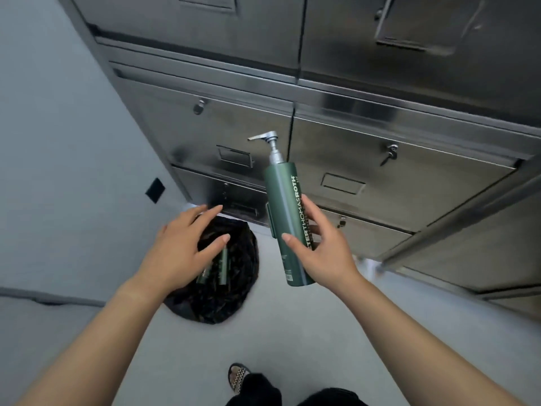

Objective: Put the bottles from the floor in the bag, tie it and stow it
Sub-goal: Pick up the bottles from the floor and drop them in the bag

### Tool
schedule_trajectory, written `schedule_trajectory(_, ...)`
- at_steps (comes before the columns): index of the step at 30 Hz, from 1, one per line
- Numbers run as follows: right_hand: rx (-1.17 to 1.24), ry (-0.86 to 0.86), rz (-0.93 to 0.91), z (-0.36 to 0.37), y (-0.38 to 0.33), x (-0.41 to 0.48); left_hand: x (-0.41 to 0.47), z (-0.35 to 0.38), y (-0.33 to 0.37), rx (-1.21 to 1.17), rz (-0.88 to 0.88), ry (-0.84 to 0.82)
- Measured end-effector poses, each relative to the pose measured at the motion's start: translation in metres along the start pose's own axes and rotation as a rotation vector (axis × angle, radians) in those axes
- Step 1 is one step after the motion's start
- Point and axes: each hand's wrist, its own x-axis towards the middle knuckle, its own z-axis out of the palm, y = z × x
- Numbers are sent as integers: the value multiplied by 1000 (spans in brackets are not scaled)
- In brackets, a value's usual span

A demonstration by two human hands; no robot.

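My right hand (325, 247) grips a tall green pump bottle (285, 212) with white lettering and a silver pump head, held upright above the floor. Below and to the left, a black plastic bag (234, 288) sits open on the floor, with green bottles (221, 266) lying inside it. My left hand (183, 244) hovers over the bag's mouth with fingers spread, holding nothing.
Steel filing cabinets (351, 127) with drawers, handles and locks stand just behind the bag. A pale wall (58, 142) with a dark socket (155, 190) is at the left. A sandalled foot (238, 376) stands on the grey floor near the bottom.
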Motion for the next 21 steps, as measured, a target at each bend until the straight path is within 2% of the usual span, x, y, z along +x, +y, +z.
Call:
schedule_trajectory(5, -26, -120, -9, 65, -16, 42, 7, -26, -67, 20, -103, 29)
schedule_trajectory(14, -57, -370, -12, 150, 5, 131, 31, -32, -142, 14, -357, -20)
schedule_trajectory(21, -86, -385, -9, 194, -10, 175, 62, -61, -194, -49, -359, 29)
